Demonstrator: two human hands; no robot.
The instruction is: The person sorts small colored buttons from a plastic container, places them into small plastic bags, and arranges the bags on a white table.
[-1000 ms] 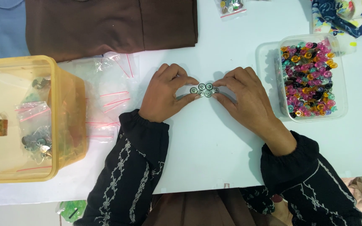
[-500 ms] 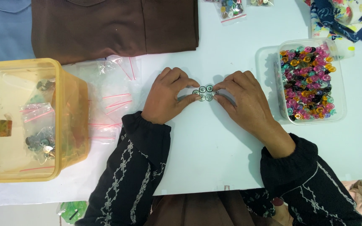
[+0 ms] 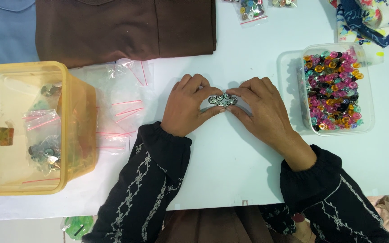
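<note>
Small cluster of dark buttons [image 3: 223,100] gathered, pinched between left hand [image 3: 186,107] and right hand [image 3: 262,111]; clear tub of coloured buttons [image 3: 334,90] unsorted.

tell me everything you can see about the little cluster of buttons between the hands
The cluster of buttons is a handful of small round grey-green buttons with pale rims, glossy like plastic. They lie flat on the white table, packed side by side in a tight group. Fingertips of the left hand and right hand press against them from either side.
</note>
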